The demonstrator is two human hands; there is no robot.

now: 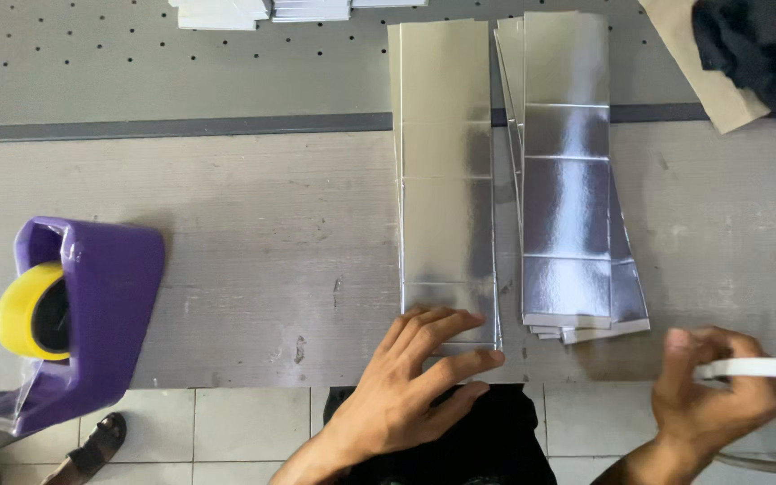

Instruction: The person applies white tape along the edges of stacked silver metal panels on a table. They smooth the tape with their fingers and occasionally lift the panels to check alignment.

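Observation:
A long silver foil-faced sheet (446, 162) lies lengthwise on the grey worktable (253, 233). My left hand (415, 377) rests flat on its near end, fingers spread and pointing right. Right of it sits a stack of similar silver creased sheets (568, 180), slightly fanned. My right hand (716, 400) is off the table's front edge at lower right, closed around a white roll of tape (761, 368).
A purple tape dispenser (92, 314) with a yellow tape roll (24, 310) sits at the table's left front. White stacks (262, 11) lie at the far edge. Brown cardboard (702, 72) and dark cloth (756, 54) are at the top right. Below is tiled floor and a sandalled foot (96, 440).

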